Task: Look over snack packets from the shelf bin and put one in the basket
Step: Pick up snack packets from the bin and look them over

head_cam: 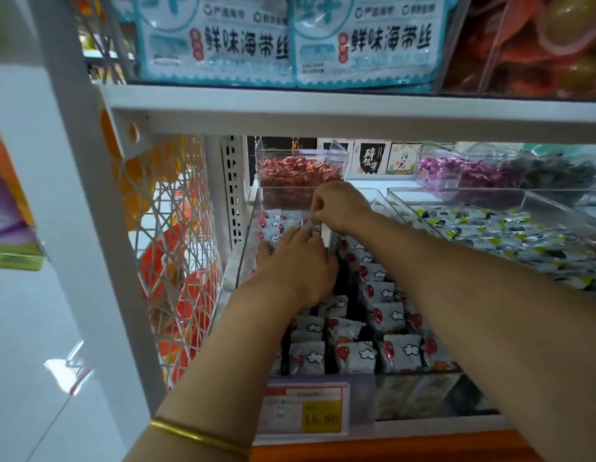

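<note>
White shelving unit (323,111) fills the view, its upper shelf carrying large blue-and-white seaweed bags (220,38). On the lower shelf, centre, sits a clear plastic shelf bin (248,235) packed with small silver snack packets (353,356) printed with red fruit and white clouds. To its right, a second clear bin (489,198) holds silver packets with green and black print (509,235). Behind, a smaller clear box of red-wrapped sweets (298,171) and another of purple-wrapped sweets (456,170). White wire mesh side panel (176,235) at left, orange items visible through it. Price tag (305,410) with a yellow field is fixed to the front of the centre bin. Both forearms reach into the centre bin. Left hand (295,261) lies palm down over the packets near the back, fingers spread and pressing on them, no packet gripped as far as visible. Right hand (336,203) is further back and higher, fingers curled, thumb and forefinger pinching the edge of one silver packet (306,221) at the rear of the bin. Gold bangle (200,436) on the left wrist. No basket in view.
</note>
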Demonstrator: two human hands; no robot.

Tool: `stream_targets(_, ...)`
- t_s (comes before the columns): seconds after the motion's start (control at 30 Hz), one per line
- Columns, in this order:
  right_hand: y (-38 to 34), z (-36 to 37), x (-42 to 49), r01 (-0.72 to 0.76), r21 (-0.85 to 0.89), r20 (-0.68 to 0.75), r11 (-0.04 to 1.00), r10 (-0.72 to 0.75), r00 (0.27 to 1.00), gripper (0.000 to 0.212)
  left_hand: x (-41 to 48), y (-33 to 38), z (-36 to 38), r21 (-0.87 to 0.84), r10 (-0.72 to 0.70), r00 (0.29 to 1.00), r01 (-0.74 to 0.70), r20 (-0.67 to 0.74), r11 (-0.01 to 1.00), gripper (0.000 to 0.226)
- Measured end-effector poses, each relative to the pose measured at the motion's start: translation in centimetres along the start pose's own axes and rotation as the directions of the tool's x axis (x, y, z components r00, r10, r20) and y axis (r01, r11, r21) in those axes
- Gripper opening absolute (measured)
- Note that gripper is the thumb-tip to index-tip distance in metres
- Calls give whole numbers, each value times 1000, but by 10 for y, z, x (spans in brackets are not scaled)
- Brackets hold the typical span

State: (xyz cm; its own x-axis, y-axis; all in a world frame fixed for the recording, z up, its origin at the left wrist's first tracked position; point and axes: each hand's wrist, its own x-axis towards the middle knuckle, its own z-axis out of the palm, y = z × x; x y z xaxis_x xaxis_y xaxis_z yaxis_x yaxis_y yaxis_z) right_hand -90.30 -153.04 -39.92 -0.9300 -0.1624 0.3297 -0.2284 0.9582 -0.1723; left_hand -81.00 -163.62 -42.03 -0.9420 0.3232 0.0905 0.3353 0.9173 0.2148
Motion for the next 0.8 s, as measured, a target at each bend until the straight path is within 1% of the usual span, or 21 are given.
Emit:
stream_targets(0.1,2,-14,-2,-42,148,-66,988,52,996,6,-3,-2,-2,-18,-4,999,4,-33,1000,44)
stream_targets(0.2,2,-29,-14,-66,313,-217,947,139,966,9,-10,-4,-4,-36,-10,996,7,-86,999,41)
stream_targets(0.3,-1,-47,-45,-28,460,-373,888,221,901,14,-22,-1,-8,-165,1,986,-29,-164,986,32)
stream_targets(0.37,-3,-57,-78,28,597,-438,802,296,849,7,-34,5,-12,-283,-23,978,-38,-208,958,24)
stream_targets(0.4,-4,-60,-96,44,673,-435,739,348,830,5,-42,9,-14,-344,-50,974,-30,-222,938,20)
stream_targets(0.43,-5,-62,-115,47,751,-406,658,405,819,7,-50,13,-16,-401,-76,969,-26,-236,916,19)
stream_targets(0.5,-4,-66,-151,44,893,-283,448,482,829,11,-65,19,-20,-487,-122,948,-39,-294,873,32)
stream_targets(0.53,-3,-69,-166,43,939,-218,342,490,844,12,-72,21,-22,-527,-136,932,-66,-336,847,37)
stream_targets(0.6,-2,-75,-189,33,983,-116,180,470,875,11,-87,24,-28,-621,-159,911,-125,-382,774,42)
stream_targets(0.63,-2,-78,-198,31,993,-79,111,460,884,11,-93,25,-30,-673,-169,911,-143,-376,726,39)
stream_targets(0.7,-1,-82,-211,30,999,-21,-13,451,892,11,-103,24,-33,-778,-169,928,-169,-333,605,19)
stream_targets(0.73,-1,-84,-216,25,998,3,-59,444,896,12,-108,25,-34,-829,-164,939,-173,-301,531,12)
stream_targets(0.8,0,-86,-223,6,994,40,-108,418,907,11,-113,25,-32,-917,-143,965,-155,-221,368,23)
